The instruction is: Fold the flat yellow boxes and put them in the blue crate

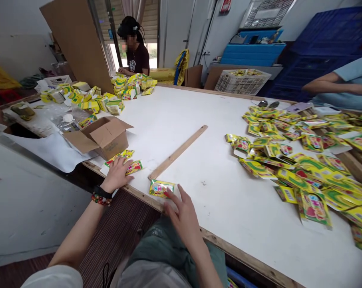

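Two bare hands in the head view, both near the wood-rimmed front edge of a white-topped desk (199,224). Left hand (116,175): palm down, fingers (125,163) spread and lying flat over a small group of yellow printed sachets (134,167), not closed around them. Black band (102,192) and red beaded bracelet (101,199) on the wrist. Right hand (183,214): fingers (175,199) parted and slightly curved, tips touching the lower edge of a single yellow sachet (161,188); no grip seen. This sachet lies flat, just beside the lower end of a long wooden strip (178,152), which runs at a slant across the desk. Open cardboard box (107,138) stands just beyond the left hand. Large loose heap of sachets (303,168) covers the right part of the desk, well apart from both hands. Further bundles of sachets (133,86) sit at the far end, in front of a seated co-worker (136,54). A second co-worker's arm (327,85) and pale blue sleeve (351,72) enter at right. Behind the desk: white plastic crate (242,82) holding sachets, and stacked blue crates (333,40).
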Motion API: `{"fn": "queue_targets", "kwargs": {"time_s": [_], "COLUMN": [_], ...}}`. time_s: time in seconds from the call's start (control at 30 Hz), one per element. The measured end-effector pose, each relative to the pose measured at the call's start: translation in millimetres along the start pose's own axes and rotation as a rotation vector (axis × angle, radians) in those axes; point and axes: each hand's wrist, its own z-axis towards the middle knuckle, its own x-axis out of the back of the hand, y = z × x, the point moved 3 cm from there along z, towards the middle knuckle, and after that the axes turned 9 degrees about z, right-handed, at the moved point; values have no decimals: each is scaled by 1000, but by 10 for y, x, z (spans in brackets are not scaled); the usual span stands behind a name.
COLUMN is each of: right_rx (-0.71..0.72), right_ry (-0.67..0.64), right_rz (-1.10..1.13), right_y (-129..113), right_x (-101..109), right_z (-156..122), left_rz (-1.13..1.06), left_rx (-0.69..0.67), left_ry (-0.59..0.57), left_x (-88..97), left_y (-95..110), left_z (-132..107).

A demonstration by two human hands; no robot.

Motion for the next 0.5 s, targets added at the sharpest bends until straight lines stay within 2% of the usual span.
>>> {"fn": "queue_targets", "kwargs": {"time_s": [0.07, 0.17, 0.23, 0.3, 0.4, 0.5], "right_rx": [-6, 23, 35, 12, 13, 134], "right_ry": [33, -91, -156, -135, -67, -58], "right_rz": [-173, -313, -368, -377, -284, -210], "right_y": [32, 49, 51, 23, -177, -480], "right_x": [-120, -215, -125, 56, 205, 41], "right_z": [133, 307, 369, 414, 493, 673], "left_rz": [40, 71, 40, -43, -191, -301], "left_rx": [55, 100, 83, 46, -32, -47], "left_ry": [-38, -80, -75, -45, 98, 406], "left_x": [-34, -70, -80, -87, -54, 97], "left_y": [-49, -147, -240, -332, -354, -209], "left_z": [12, 39, 42, 18, -49, -109]}}
